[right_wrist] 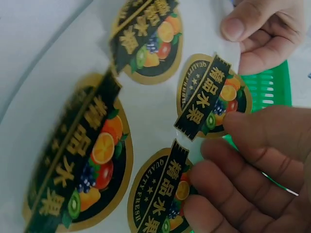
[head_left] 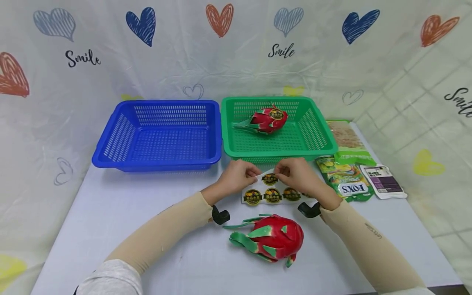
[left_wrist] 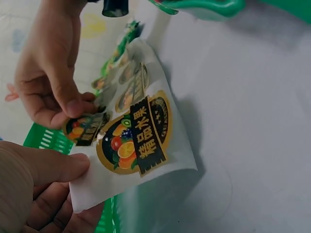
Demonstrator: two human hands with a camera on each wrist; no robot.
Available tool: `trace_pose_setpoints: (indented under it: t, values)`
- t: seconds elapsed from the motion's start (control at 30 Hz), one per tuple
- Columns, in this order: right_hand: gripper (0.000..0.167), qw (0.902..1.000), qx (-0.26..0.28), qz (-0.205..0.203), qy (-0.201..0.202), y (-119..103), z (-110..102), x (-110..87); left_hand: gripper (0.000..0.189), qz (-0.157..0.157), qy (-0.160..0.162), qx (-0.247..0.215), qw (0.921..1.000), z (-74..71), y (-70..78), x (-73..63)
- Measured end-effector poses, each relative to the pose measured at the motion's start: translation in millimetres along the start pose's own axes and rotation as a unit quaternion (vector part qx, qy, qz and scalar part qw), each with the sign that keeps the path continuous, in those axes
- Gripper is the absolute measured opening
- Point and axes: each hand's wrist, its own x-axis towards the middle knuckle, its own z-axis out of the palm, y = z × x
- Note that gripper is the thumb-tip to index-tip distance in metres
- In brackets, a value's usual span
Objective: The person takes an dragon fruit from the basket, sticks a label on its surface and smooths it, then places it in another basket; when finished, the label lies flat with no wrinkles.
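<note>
A white sheet of round black-and-gold fruit stickers [head_left: 272,196] lies in front of the green basket, its far edge raised. My left hand [head_left: 237,177] pinches that edge between thumb and fingers. With thumb and fingertips, my right hand [head_left: 300,174] pinches one sticker [right_wrist: 206,94] at the sheet's upper edge. That sticker stands at an angle to the sheet in the left wrist view; whether it is fully free is hard to tell. Nearer me, a red dragon fruit [head_left: 278,237] with green scales rests on the table, touched by neither hand.
The green basket [head_left: 280,157] holds another dragon fruit [head_left: 263,121] bearing a sticker. To its left stands a blue basket [head_left: 158,167]. Several food packets, including a green Fox's bag [head_left: 344,178] and a white-and-purple pack [head_left: 383,181], lie at the right.
</note>
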Motion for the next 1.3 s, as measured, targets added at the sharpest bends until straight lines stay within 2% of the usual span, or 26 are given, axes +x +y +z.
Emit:
trace_pose_setpoints:
  t: [0.17,0.33,0.57,0.63,0.73,0.83,0.9,0.97,1.1,1.2,1.3]
  values:
    - [0.005,0.9997,0.023,-0.003,-0.009,-1,-7,-5.6,0.017,0.002,0.009,0.002,1.0000,-1.9,-1.6,0.7]
    - [0.004,0.9989,0.046,-0.004,0.001,-4,-18,-13.7,0.019,-0.005,0.023,0.014,0.9996,-3.9,-5.4,3.8]
    - [0.008,0.9978,0.064,-0.002,0.016,-11,-28,-35.6,0.028,-0.005,0.023,0.118,0.9927,-7.1,-5.1,1.5]
    - [0.010,0.9973,0.071,0.000,0.022,-14,-29,-43.5,0.029,0.004,0.019,0.124,0.9921,-9.3,-1.6,-1.6]
    - [0.012,0.9953,0.094,0.004,0.024,-21,-31,-55.7,0.027,0.030,-0.003,0.087,0.9958,-14.7,8.7,-7.4]
    - [0.012,0.9919,0.125,0.001,0.022,-28,-33,-67.3,0.027,0.059,-0.044,0.024,0.9970,-21.4,27.3,-15.1]
    - [0.012,0.9896,0.143,-0.006,0.019,-31,-33,-74.6,0.027,0.075,-0.073,-0.006,0.9945,-23.4,42.5,-21.6]
    - [0.013,0.9870,0.159,-0.019,0.014,-34,-32,-81.6,0.028,0.096,-0.098,-0.016,0.9904,-22.9,56.7,-27.6]
    - [0.016,0.9821,0.184,-0.038,0.010,-39,-30,-94.5,0.024,0.133,-0.139,-0.012,0.9813,-16.8,74.8,-38.3]
    - [0.014,0.9800,0.198,-0.013,0.011,-43,-26,-104.5,0.021,0.133,-0.152,-0.017,0.9792,-12.6,82.7,-45.3]
    - [0.007,0.9743,0.221,0.041,-0.003,-44,-23,-117.5,0.022,0.118,-0.152,-0.025,0.9810,-7.9,89.6,-52.0]
